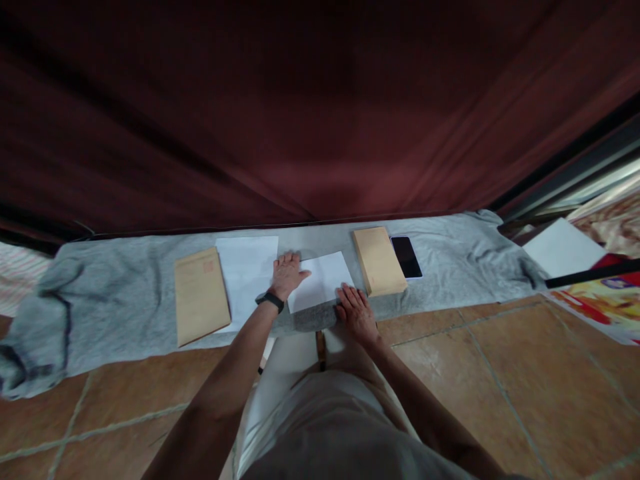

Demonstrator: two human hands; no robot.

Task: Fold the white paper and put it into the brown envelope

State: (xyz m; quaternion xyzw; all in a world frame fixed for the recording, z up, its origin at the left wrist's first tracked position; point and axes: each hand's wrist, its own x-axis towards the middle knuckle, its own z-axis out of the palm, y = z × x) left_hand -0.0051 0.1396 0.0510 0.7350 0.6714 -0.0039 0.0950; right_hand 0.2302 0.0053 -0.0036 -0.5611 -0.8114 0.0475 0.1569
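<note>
A folded sheet of white paper (321, 280) lies in front of me on the grey cloth. Flat on its left edge rests my left hand (287, 273), fingers stretched out and thumb pointing right. My right hand (356, 312) lies with fingers extended on the paper's lower right corner. Left of the fold is a larger white sheet (247, 267), partly covered by a brown envelope (201, 295) with a small reddish mark. To the right sits a thick stack of brown envelopes (380, 261). Neither hand grips anything.
A dark-screened phone (407, 257) lies against the right side of the envelope stack. The long grey cloth (465, 267) spreads under everything. A dark red curtain (320, 133) hangs behind. At far right are a white sheet (565, 247) and colourful packaging (607, 300). Tiled floor (450, 373) shows below.
</note>
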